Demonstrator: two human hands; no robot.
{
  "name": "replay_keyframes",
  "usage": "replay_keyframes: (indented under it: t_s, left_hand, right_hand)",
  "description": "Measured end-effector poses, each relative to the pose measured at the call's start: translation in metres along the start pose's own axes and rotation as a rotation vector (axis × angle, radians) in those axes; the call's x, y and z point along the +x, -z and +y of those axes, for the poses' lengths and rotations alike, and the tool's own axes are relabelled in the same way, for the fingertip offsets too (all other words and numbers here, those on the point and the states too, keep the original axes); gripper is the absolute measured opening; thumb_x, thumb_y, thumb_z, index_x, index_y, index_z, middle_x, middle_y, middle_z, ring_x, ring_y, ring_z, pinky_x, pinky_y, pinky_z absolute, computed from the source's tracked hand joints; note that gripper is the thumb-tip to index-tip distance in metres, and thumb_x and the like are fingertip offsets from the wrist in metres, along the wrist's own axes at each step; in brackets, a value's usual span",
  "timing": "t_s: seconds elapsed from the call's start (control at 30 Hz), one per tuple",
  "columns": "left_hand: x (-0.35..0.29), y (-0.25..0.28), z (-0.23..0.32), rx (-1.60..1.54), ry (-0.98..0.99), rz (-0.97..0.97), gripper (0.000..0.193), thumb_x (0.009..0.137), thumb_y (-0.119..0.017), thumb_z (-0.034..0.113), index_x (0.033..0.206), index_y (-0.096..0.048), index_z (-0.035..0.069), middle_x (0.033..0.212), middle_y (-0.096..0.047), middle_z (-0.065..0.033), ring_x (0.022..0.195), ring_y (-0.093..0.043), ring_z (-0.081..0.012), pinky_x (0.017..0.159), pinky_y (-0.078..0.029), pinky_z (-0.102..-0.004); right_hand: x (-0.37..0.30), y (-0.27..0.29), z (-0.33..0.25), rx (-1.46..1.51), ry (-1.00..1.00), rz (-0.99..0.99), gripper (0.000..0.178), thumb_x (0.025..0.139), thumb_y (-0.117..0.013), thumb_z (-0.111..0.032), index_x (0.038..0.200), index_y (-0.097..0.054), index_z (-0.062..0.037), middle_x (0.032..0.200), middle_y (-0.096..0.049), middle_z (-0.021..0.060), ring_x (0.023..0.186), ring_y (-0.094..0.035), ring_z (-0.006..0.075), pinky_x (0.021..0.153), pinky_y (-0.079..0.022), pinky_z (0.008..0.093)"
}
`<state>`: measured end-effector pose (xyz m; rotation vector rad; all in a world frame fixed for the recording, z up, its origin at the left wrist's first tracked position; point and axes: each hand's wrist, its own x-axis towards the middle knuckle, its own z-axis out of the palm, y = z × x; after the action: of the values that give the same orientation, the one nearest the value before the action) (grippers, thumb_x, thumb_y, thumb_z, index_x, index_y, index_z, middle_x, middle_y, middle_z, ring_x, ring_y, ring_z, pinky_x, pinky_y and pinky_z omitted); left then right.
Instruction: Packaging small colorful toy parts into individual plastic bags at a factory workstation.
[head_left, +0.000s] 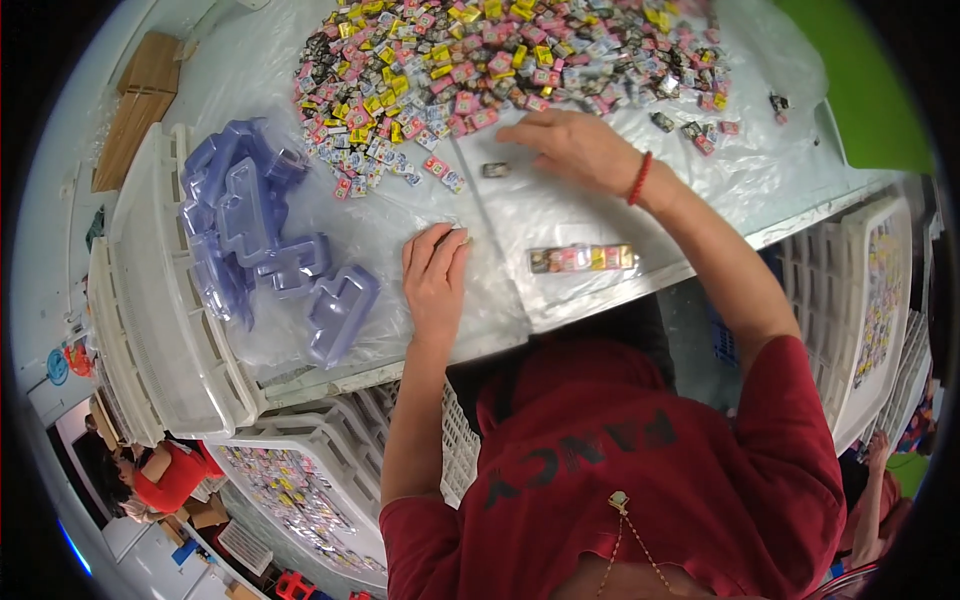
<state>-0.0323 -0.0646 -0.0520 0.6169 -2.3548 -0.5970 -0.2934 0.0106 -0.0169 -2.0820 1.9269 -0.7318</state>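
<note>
A large pile of small printed blocks (440, 80) in pink, yellow, white and black covers the far part of the plastic-covered table. At its near edge, my right hand (585, 152) reaches over with thumb and fingers apart, holding nothing I can see. A single dark block (495, 170) lies just below these fingers. My left hand (436, 275) rests on the sheet with its fingers bent together; a tiny bit of something shows at the tips, too small to name. Between my hands and the table's front edge lies a straight row of blocks (582, 258).
Blue-violet moulded plastic trays (248, 215) are heaped at the left, one tray (342, 315) lying apart. White crates (165, 290) stand beside the table; more crates (300, 490) below hold blocks. A green surface (860, 90) lies far right. Other people (175, 485) are at both sides.
</note>
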Motion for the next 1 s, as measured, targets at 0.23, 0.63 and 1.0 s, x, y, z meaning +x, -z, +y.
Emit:
replay_keyframes:
  t_s: [0.23, 0.63, 1.0]
  left_hand:
    - [-0.004, -0.001, 0.004, 0.009, 0.020, -0.009, 0.018, 0.078, -0.069, 0.004, 0.095, -0.068, 0.007, 0.103, -0.062, -0.0057, 0.094, -0.057, -0.0262, 0.082, -0.047, -0.0366]
    - [-0.001, 0.000, 0.001, 0.041, 0.029, -0.037, 0.018, 0.078, -0.069, 0.006, 0.097, -0.067, 0.005, 0.101, -0.063, -0.0077, 0.096, -0.056, -0.0275, 0.084, -0.045, -0.0364]
    - [0.028, -0.026, 0.063, -0.310, -0.061, -0.248, 0.022, 0.070, -0.073, 0.005, 0.091, -0.067, 0.006, 0.100, -0.066, -0.0039, 0.099, -0.055, -0.0252, 0.085, -0.046, -0.0343]
  right_hand:
    - [0.023, -0.012, 0.004, -0.004, 0.098, -0.238, 0.044, 0.079, -0.065, -0.012, 0.122, -0.058, -0.0177, 0.103, -0.061, 0.0058, 0.090, -0.063, 0.0293, 0.073, -0.052, 0.0381]
    - [0.004, -0.031, 0.001, -0.009, 0.109, 0.121, 0.028, 0.079, -0.068, -0.021, 0.101, -0.061, -0.0067, 0.097, -0.059, 0.0098, 0.086, -0.060, 0.0306, 0.073, -0.049, 0.0389]
    - [-0.108, 0.012, -0.053, 0.169, -0.188, 0.138, 0.030, 0.078, -0.072, -0.022, 0.098, -0.063, -0.0018, 0.096, -0.061, 0.0123, 0.079, -0.063, 0.0278, 0.069, -0.052, 0.0340]
